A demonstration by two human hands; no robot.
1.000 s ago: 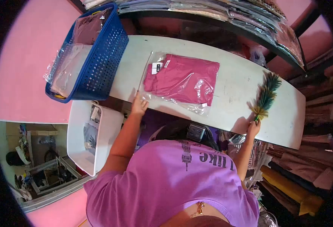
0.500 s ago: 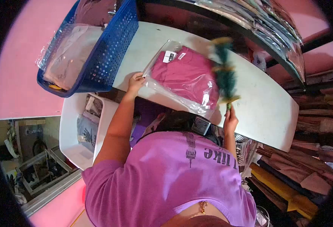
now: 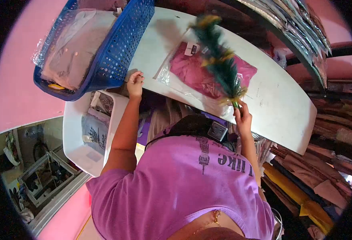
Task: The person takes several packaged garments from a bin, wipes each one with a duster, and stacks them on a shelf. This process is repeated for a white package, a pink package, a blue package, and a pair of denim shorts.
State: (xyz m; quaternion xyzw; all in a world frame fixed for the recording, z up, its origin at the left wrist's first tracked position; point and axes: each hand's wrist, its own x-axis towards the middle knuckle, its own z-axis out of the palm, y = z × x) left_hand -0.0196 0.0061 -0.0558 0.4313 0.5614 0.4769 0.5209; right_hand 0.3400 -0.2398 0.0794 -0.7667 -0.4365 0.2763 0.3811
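Note:
A green and yellow duster is in my right hand, which is closed around its short green handle. Blurred by motion, its head slants up and left over a magenta folded garment in a clear plastic bag. A white tag shows at the garment's upper left. My left hand is off the bag, at the table's near edge beside the blue basket's lower corner. Its fingers are loosely curled and slightly apart, with nothing seen in them.
The bag lies on a curved white table. At left stands a blue perforated basket with bagged clothes, above a white bin holding more packets. Bagged garments fill a shelf at upper right. Folded fabrics are stacked on the right.
My left hand has let go of the bag's left edge and drawn back left. The duster has swung left from beside the bag to over it. The view has shifted slightly.

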